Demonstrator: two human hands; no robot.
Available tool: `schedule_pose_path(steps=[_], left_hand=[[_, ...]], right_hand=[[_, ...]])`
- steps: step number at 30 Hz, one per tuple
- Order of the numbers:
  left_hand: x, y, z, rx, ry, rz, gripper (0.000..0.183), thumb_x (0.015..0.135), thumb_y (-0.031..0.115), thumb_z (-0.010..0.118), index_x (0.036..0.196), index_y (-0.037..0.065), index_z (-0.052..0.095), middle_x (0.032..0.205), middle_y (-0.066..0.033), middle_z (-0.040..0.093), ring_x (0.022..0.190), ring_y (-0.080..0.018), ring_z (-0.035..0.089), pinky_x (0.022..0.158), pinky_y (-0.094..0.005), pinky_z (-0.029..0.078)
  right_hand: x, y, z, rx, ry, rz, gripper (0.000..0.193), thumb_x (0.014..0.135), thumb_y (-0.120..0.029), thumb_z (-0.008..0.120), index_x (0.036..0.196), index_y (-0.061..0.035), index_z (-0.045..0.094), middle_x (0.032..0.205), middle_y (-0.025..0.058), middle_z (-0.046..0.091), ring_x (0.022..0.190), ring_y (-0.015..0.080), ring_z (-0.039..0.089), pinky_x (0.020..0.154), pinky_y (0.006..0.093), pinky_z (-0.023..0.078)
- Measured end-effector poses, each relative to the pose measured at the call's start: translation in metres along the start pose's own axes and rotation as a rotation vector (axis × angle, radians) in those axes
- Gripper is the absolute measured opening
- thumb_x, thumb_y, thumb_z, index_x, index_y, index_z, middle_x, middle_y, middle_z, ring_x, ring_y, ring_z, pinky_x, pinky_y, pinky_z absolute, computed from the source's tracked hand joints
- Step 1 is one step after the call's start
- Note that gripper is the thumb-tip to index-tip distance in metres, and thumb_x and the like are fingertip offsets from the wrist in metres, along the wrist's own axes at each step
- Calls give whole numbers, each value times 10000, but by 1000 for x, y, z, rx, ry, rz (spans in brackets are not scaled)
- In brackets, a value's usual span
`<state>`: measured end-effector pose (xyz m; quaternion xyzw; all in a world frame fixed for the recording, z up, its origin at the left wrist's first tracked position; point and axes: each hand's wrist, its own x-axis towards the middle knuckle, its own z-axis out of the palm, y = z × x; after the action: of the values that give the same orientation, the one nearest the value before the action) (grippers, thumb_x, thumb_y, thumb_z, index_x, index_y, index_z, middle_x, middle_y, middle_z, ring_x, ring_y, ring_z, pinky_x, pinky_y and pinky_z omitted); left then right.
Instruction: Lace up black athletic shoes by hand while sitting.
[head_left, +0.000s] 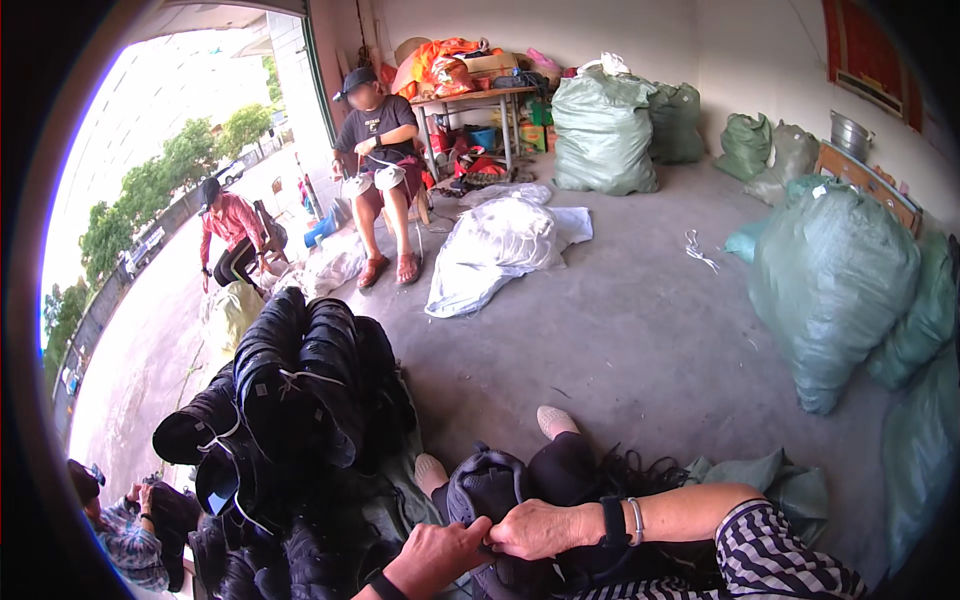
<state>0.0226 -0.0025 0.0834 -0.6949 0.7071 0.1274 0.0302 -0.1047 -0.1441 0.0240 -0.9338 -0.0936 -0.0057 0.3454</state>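
Observation:
A dark padded shoe upper (487, 482) rests on my lap, its rounded collar turned away from me. My right hand (540, 528) is closed on its near edge, with the fingertips curled out of sight. Against it, my left hand (440, 555) is closed in a pinch, thumb and forefinger meeting the right fingers; whatever lies between them is too small to make out. Loose black laces (650, 475) hang beside my right knee. Left of my lap rise stacks of nested black shoe uppers (290, 385), some bundles tied with white string.
Ahead, a seated person (375, 130) handles white shoe uppers beside a white sack (500, 245). Another person (235, 235) bends near the doorway, and a third (125, 530) sits at lower left. Large green sacks (835, 285) stand right; a cluttered table (475, 95) is at the back.

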Motion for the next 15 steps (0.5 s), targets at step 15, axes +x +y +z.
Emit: schedule_pose_path(steps=[15], left_hand=[[-2, 1, 42, -223, 418, 166, 256, 687, 263, 772, 717, 134, 553, 584, -6, 569, 556, -200, 607, 657, -345, 502]], right_hand=[[-2, 4, 1, 338, -92, 317, 181, 884, -209, 543, 877, -38, 603, 726, 170, 644, 695, 311, 660, 600, 419, 504]])
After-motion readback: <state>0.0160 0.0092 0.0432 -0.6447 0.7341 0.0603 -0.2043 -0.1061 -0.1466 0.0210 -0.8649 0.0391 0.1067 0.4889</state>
